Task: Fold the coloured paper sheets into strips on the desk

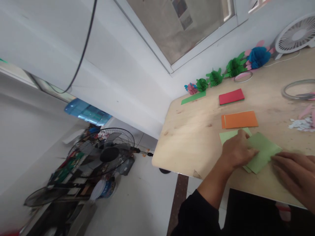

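Our left hand (237, 150) lies flat, fingers spread, pinning the folded light-green paper sheet (262, 152) at the pale plywood bench (194, 137) front edge, while our right hand (295, 172) presses its corner with open fingertips, so we keep edges aligned and crease firmly.

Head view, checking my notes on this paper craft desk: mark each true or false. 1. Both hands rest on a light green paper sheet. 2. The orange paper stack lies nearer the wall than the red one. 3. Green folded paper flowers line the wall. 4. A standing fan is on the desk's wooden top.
1. True: left hand and right hand press the light green paper sheet.
2. False: the red paper stack lies nearer the wall than the orange paper stack.
3. True: green folded paper flowers.
4. False: the black standing fan is on the floor; a small white fan sits on the wooden desk.
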The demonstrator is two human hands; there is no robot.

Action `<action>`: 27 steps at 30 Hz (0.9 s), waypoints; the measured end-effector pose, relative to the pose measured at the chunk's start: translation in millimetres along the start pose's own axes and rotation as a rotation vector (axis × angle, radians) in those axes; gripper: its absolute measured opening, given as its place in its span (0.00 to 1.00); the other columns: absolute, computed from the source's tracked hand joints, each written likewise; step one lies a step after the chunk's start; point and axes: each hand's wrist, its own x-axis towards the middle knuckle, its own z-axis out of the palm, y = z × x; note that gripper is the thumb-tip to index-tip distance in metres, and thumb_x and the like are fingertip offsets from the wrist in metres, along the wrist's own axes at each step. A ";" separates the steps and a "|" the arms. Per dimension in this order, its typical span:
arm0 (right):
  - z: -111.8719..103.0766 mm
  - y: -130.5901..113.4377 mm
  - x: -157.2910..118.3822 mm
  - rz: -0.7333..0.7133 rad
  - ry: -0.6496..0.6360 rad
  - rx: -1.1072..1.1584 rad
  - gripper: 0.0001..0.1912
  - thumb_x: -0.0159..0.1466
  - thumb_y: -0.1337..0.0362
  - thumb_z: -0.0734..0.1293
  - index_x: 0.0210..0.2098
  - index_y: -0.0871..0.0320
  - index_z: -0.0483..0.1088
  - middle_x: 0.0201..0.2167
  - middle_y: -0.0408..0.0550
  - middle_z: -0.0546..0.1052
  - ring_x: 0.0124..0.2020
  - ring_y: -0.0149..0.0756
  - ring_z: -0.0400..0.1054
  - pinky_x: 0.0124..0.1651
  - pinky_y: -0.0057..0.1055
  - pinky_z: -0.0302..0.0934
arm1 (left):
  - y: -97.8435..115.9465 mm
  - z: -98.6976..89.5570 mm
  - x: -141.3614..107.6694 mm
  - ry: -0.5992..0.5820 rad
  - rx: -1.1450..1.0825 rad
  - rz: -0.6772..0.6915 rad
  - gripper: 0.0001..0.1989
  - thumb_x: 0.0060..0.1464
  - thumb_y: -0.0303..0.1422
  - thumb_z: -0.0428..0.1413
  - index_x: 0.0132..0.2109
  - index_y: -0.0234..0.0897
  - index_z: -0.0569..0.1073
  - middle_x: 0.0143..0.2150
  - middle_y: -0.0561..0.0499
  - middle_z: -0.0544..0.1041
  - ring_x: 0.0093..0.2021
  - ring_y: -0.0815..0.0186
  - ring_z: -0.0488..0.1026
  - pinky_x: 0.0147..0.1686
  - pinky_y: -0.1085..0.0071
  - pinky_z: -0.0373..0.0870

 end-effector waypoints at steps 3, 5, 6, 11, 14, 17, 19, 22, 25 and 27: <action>0.7 1.3 -2.6 -0.084 -0.009 -0.045 0.19 0.60 0.53 0.58 0.46 0.53 0.70 0.45 0.48 0.75 0.47 0.46 0.68 0.45 0.46 0.62 | -8.0 -7.8 3.9 0.007 -0.006 0.057 0.23 0.53 0.38 0.59 0.54 0.46 0.61 0.47 0.50 0.77 0.46 0.59 0.76 0.42 0.65 0.73; 0.9 2.1 -4.2 -0.085 -0.007 -0.064 0.20 0.61 0.55 0.56 0.47 0.55 0.70 0.46 0.49 0.75 0.47 0.46 0.68 0.47 0.47 0.63 | -15.4 -18.1 8.8 0.007 0.058 0.106 0.23 0.53 0.37 0.59 0.55 0.45 0.62 0.50 0.50 0.77 0.49 0.60 0.75 0.45 0.66 0.72; 1.1 2.2 -4.8 -0.082 -0.001 -0.067 0.20 0.61 0.55 0.56 0.47 0.55 0.69 0.46 0.49 0.75 0.47 0.45 0.68 0.48 0.46 0.63 | -18.8 -24.0 11.9 -0.010 0.115 0.127 0.23 0.54 0.37 0.59 0.55 0.45 0.63 0.52 0.49 0.76 0.50 0.61 0.74 0.47 0.66 0.72; 2.2 1.8 -8.0 -0.065 0.020 -0.087 0.20 0.62 0.54 0.56 0.48 0.55 0.69 0.46 0.48 0.75 0.46 0.42 0.68 0.47 0.45 0.64 | -25.9 -46.2 28.7 -0.062 0.254 0.123 0.18 0.55 0.33 0.56 0.53 0.44 0.66 0.54 0.50 0.76 0.55 0.57 0.71 0.57 0.55 0.65; 3.3 3.6 -11.8 -0.066 0.018 -0.106 0.21 0.62 0.54 0.56 0.48 0.55 0.70 0.47 0.48 0.74 0.48 0.44 0.68 0.48 0.45 0.64 | -25.5 -49.0 36.5 -0.097 0.305 0.109 0.17 0.54 0.37 0.58 0.50 0.43 0.68 0.53 0.49 0.76 0.56 0.55 0.71 0.58 0.52 0.63; 5.3 6.8 -16.0 -0.104 0.029 -0.105 0.22 0.61 0.52 0.57 0.48 0.54 0.69 0.46 0.48 0.75 0.47 0.43 0.68 0.46 0.44 0.65 | -26.4 -49.7 42.1 -0.125 0.320 0.110 0.18 0.51 0.41 0.60 0.48 0.43 0.68 0.54 0.50 0.74 0.56 0.57 0.70 0.55 0.56 0.66; 6.8 7.8 -16.9 -0.114 0.040 -0.105 0.22 0.60 0.50 0.58 0.48 0.54 0.69 0.46 0.47 0.75 0.46 0.43 0.68 0.45 0.44 0.65 | -27.3 -50.7 44.9 -0.138 0.321 0.114 0.19 0.49 0.42 0.62 0.47 0.43 0.69 0.54 0.50 0.73 0.56 0.59 0.69 0.54 0.60 0.67; 8.6 6.5 -14.0 -0.104 0.052 -0.103 0.22 0.61 0.51 0.57 0.48 0.54 0.69 0.45 0.47 0.75 0.46 0.42 0.68 0.45 0.43 0.64 | -27.4 -51.6 46.8 -0.140 0.321 0.104 0.21 0.45 0.43 0.65 0.44 0.42 0.69 0.54 0.49 0.72 0.55 0.59 0.69 0.53 0.61 0.67; 10.2 4.7 -9.5 -0.057 0.050 -0.097 0.21 0.62 0.52 0.57 0.48 0.55 0.68 0.46 0.46 0.74 0.46 0.40 0.68 0.46 0.41 0.64 | -26.9 -49.2 45.9 -0.121 0.311 0.078 0.20 0.45 0.42 0.64 0.43 0.42 0.68 0.53 0.48 0.72 0.54 0.57 0.69 0.55 0.55 0.66; 11.5 5.2 -8.5 -0.028 0.054 -0.088 0.20 0.62 0.51 0.59 0.48 0.54 0.68 0.47 0.46 0.74 0.44 0.38 0.68 0.47 0.41 0.63 | -27.8 -45.8 44.4 -0.112 0.295 0.064 0.20 0.47 0.41 0.63 0.45 0.41 0.67 0.50 0.48 0.74 0.53 0.56 0.71 0.57 0.51 0.64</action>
